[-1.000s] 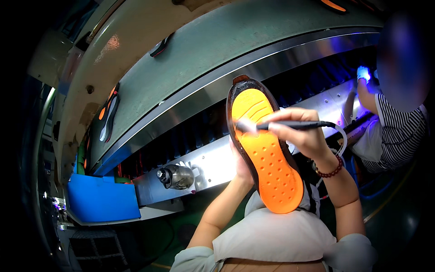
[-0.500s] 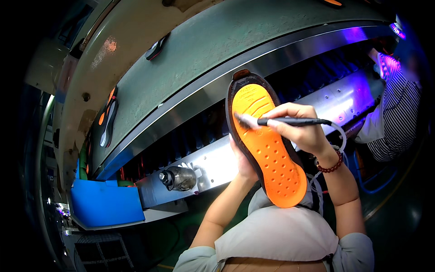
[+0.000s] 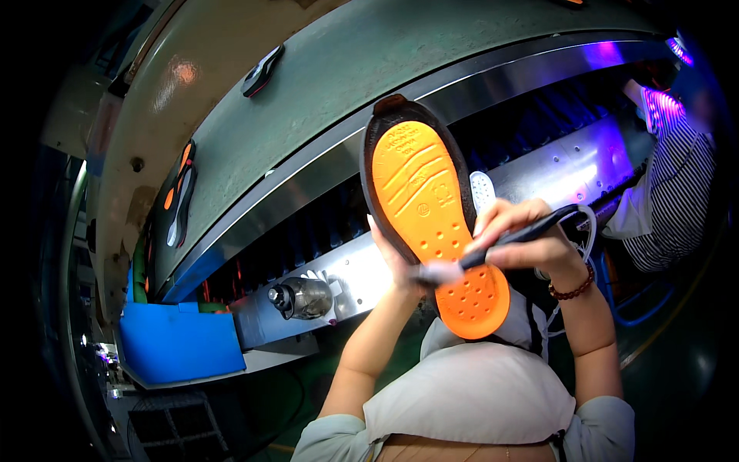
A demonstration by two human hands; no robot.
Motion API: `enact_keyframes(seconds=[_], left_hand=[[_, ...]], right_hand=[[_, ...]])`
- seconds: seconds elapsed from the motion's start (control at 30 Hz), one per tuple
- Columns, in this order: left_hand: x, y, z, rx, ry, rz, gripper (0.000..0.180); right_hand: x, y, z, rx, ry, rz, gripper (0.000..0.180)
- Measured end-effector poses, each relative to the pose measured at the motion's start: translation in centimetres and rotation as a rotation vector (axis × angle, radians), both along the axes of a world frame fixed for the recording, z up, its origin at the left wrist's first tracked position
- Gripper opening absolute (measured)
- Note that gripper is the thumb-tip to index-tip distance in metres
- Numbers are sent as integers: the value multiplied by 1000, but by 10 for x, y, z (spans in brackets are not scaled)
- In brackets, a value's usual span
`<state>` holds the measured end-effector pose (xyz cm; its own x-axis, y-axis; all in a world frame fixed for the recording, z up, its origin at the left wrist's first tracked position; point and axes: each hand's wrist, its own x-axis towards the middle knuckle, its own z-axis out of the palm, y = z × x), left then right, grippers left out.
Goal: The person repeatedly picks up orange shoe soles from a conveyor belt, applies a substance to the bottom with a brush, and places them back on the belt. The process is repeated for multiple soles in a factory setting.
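Note:
My left hand (image 3: 395, 264) grips a shoe sole (image 3: 416, 175) along its left edge, with fingers partly hidden behind it. The sole has a black rim, a brown tab at the top end and an orange face with grooves and small dimples. In my right hand (image 3: 534, 240) is a brush (image 3: 493, 250) with a black handle and a pale tube at its back end. Its bristles are blurred by motion and lie over the left edge of the orange face, near the narrow middle; whether they touch cannot be told.
A green belt (image 3: 346, 85) with a metal edge carries several soles, one dark grey (image 3: 262, 71). A clear bottle (image 3: 308, 299) stands on the metal shelf (image 3: 356, 286). Behind my right hand shows a white perforated piece (image 3: 483, 190). A person in stripes (image 3: 671, 200) is at the right.
The brush has swept down from the upper grooves towards the lower half, its handle now tilted. The sole has shifted slightly up and left. Soles on the belt have moved slightly.

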<state>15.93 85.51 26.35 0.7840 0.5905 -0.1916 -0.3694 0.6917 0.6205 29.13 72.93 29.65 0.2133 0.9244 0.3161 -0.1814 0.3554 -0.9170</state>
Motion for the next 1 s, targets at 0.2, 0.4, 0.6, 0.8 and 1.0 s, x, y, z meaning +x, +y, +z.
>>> enact_keyframes(seconds=[0.2, 0.4, 0.6, 0.8, 1.0], left_hand=[[3, 18, -18, 112, -127, 137, 73], [14, 24, 0, 177, -137, 257, 69], [11, 33, -5, 114, -194, 268, 69], [6, 26, -10, -11, -212, 221, 66], [-5, 10, -21, 80, -198, 85, 67]], right_hand=[[4, 5, 0, -37, -355, -72, 17], [7, 4, -5, -142, -213, -182, 19], [6, -12, -22, -93, 306, 30, 19], [-9, -19, -55, -284, 278, -251, 14], [-20, -24, -55, -262, 410, -260, 16]])
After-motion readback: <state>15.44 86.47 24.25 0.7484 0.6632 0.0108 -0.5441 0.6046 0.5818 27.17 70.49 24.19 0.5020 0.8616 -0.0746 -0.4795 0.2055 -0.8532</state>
